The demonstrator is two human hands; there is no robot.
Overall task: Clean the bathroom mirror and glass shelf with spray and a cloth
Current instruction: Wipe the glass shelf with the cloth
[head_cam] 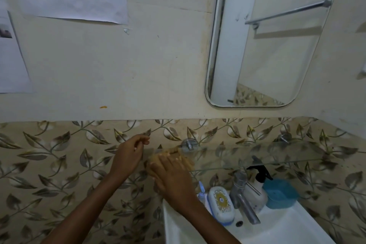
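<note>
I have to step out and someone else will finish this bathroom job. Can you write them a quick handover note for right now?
Right hand: flat on the yellow cloth, pressing it onto the left end of the glass shelf.
Left hand: loosely curled at the shelf's left edge, holding nothing visible.
Spray bottle: standing at the back of the sink, beside the tap.
Mirror: above, untouched at this moment.
Done: cannot tell.
Left: wipe along the rest of the shelf; check the mirror.

The right hand (170, 176) hides most of the cloth (174, 154). The mirror (267, 41) runs off the top edge. The shelf (277, 156) is blurred, its left end hard to make out.
</note>
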